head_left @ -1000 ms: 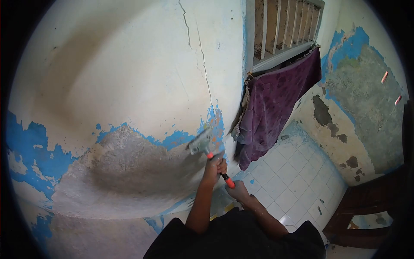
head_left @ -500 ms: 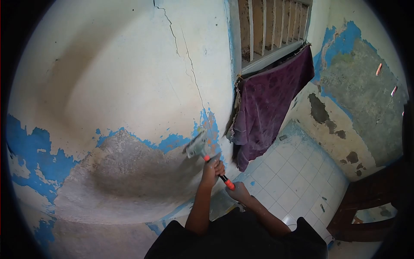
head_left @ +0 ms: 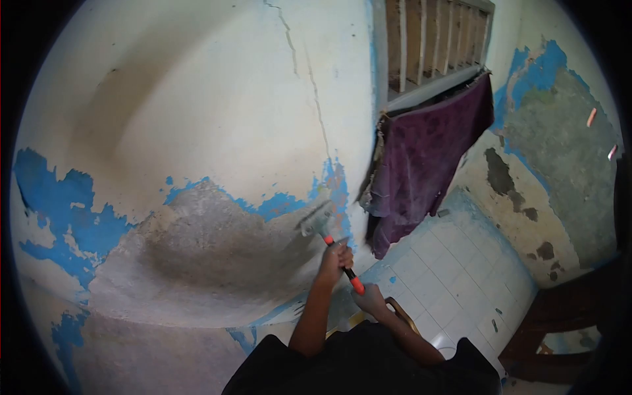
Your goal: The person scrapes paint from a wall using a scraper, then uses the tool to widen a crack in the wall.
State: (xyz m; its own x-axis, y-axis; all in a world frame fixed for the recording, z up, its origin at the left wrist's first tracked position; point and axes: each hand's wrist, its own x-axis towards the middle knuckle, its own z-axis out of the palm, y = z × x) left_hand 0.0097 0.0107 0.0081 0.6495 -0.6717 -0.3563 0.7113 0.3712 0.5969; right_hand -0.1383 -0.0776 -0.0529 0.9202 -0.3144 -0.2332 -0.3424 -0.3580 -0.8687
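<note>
Orange-handled metal scraper (head_left: 318, 226) is gripped tight by the left hand (head_left: 334, 260) and right hand (head_left: 370, 299), long axis slanted, blade pointed up-left onto the peeling blue-and-white wall (head_left: 197, 131).

A run-down room in a home. The wall (head_left: 197, 118) has flaking blue paint (head_left: 59, 210) over bare plaster (head_left: 197, 250). A purple cloth (head_left: 421, 164) hangs from a barred window (head_left: 434, 39) above a white tiled floor (head_left: 454, 270).
</note>
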